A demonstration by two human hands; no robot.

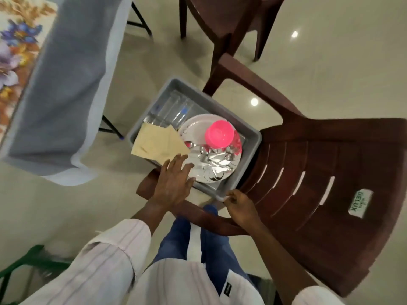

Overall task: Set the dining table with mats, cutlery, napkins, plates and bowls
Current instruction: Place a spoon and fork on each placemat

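A grey plastic tub (pixel 250 148) rests on the seat of a brown plastic chair (pixel 330 172). Inside lie white plates (pixel 193 128), an upturned pink bowl (pixel 219 133), steel cutlery (pixel 214 159), beige napkins (pixel 157 143) and clear glasses (pixel 170 108). My left hand (pixel 174 181) hovers flat over the tub's near edge, fingers spread, beside the napkins and plate. My right hand (pixel 239 204) pinches the tub's near corner rim. A floral mat (pixel 15 51) lies on the table at the upper left.
The table with a grey-blue cloth (pixel 66 95) stands to the left, its black legs showing. A second brown chair (pixel 222 25) stands at the top. A green chair (pixel 26 265) shows at the lower left. Glossy tiled floor surrounds everything.
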